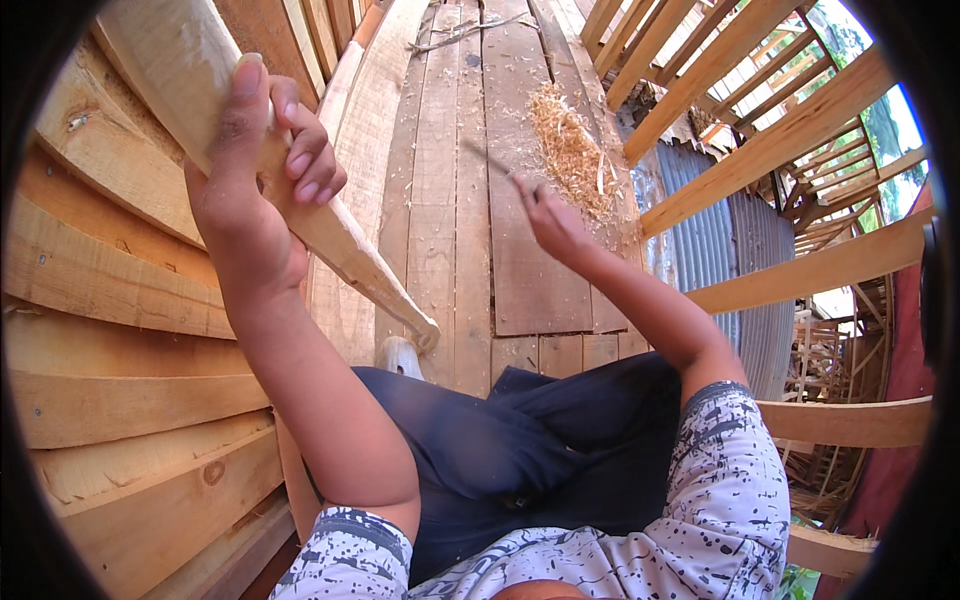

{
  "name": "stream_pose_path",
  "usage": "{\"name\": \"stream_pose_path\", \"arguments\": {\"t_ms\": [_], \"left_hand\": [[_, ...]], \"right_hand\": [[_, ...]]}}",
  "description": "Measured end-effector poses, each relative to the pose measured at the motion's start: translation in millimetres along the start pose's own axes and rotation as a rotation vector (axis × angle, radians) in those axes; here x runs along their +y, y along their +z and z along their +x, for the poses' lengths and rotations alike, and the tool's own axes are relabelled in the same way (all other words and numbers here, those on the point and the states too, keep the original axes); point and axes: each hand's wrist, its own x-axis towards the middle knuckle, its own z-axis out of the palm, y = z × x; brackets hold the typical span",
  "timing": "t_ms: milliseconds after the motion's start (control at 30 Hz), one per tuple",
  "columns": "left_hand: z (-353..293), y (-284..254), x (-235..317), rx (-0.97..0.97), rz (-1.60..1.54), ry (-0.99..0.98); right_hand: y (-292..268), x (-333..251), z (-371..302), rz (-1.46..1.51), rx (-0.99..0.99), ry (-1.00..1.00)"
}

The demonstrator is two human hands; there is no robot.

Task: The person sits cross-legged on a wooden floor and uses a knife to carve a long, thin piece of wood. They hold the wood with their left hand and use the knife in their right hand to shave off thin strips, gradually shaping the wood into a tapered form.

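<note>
Left hand [262, 170]: raised on the left, fingers [310, 160] curled tight around a wooden piece, thumb pressed flat along its upper face.

Wooden piece [345, 250]: pale, smooth-shaved timber shaped like a long club — broad and flat at the top left, narrowing to a slim rounded neck that ends in a small flared knob at the lower right. It slants down from the upper left corner toward the lap, its knob just above a second rounded stub [400, 355] of pale wood.

Right hand [550, 222]: stretched out over the plank floor, fingers closed on a thin dark tool; the grip itself is blurred.

Tool [490, 160]: slender, dark and straight, pointing up and left from the hand; too blurred to tell its kind.

Shavings [572, 150]: a loose, curly heap of light straw-coloured wood slivers, lying just beyond the right hand on the floor.

Plank floor [460, 230]: weathered grey-brown boards running away from the person, rough-grained, with gaps between them.

Stacked boards [110, 300]: fresh yellowish lumber on the left — wide, flat, knotty, with visible grain.

Frame beams [760, 150]: pale squared timbers crossing at the right, open to daylight, with grey corrugated sheet [745, 250] behind.

Clothing: dark blue shorts [520, 450] across the lap, a speckled white-and-grey shirt sleeve [730, 470] on the right arm.
</note>
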Motion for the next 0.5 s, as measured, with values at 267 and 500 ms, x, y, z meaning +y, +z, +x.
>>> {"name": "stream_pose_path", "arguments": {"t_ms": [267, 500], "left_hand": [[1.0, 6.4, -0.9, -0.006, -0.029, -0.012], [0.5, 1.1, -0.2, 0.012, -0.029, 0.015]], "right_hand": [[45.0, 27.4, -47.7, -0.151, -0.026, -0.04], [11.8, 32.2, -3.4, -0.014, 0.056, 0.107]]}}
